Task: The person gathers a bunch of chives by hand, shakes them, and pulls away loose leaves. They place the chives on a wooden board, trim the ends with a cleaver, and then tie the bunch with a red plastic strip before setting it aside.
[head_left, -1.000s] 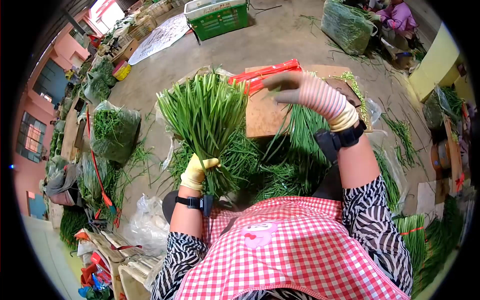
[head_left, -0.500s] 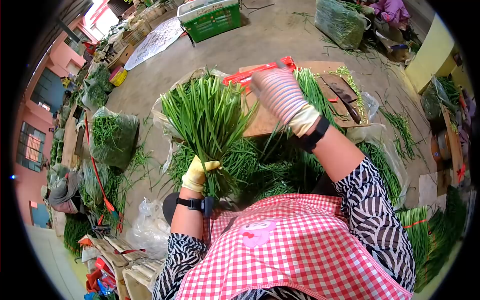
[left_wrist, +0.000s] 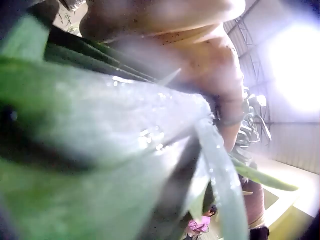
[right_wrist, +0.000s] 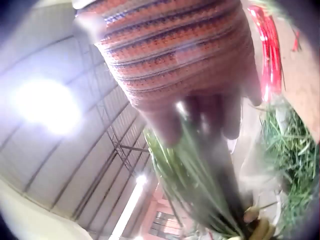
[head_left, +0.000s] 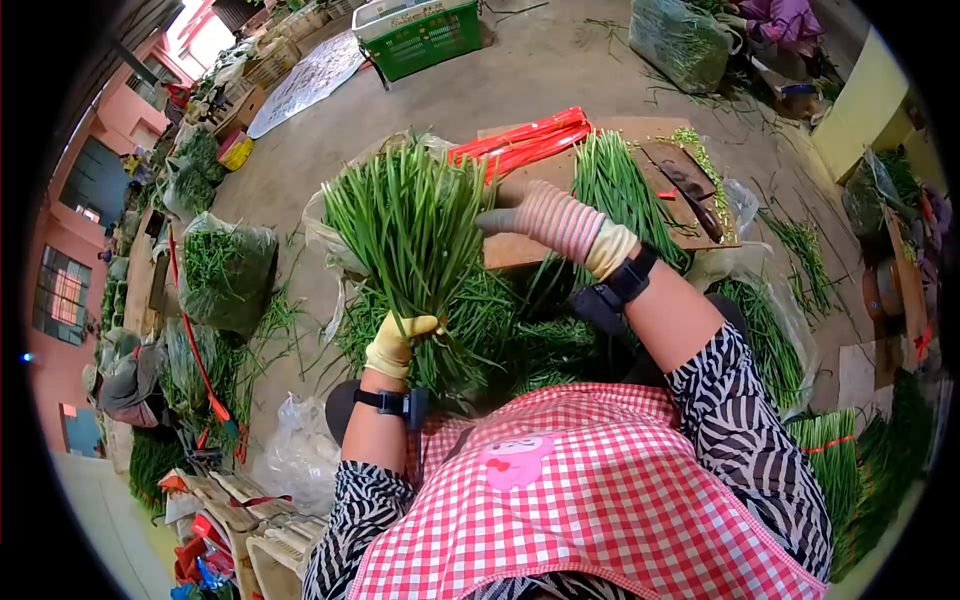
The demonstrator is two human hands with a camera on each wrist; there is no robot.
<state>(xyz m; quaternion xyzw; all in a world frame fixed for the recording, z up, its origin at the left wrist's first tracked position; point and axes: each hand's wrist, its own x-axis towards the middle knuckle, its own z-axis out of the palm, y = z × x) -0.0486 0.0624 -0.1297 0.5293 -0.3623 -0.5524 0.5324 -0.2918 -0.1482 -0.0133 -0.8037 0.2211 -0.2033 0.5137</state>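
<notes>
My left hand (head_left: 392, 345), in a yellow glove, grips a thick bunch of garlic chives (head_left: 405, 225) low down, its ends fanned upward. Wet leaves (left_wrist: 95, 115) fill much of the left wrist view and hide part of that hand. My right hand (head_left: 550, 213), in a striped glove with grey fingertips, reaches to the bunch's upper right side. In the right wrist view its fingers (right_wrist: 210, 112) extend down over the leaves. Loose chives (head_left: 560, 350) lie below both hands.
On the wooden board (head_left: 525, 250) lie red ties (head_left: 525, 140), more chives (head_left: 615, 185) and a dark knife (head_left: 705, 215). Bagged chives (head_left: 228, 270) stand at left. A green crate (head_left: 420, 42) is at the back, and another person (head_left: 785, 25) sits at back right.
My right hand has swung from over the board down and left to the side of the bunch, uncovering the red ties. My left hand keeps its grip, nearly still.
</notes>
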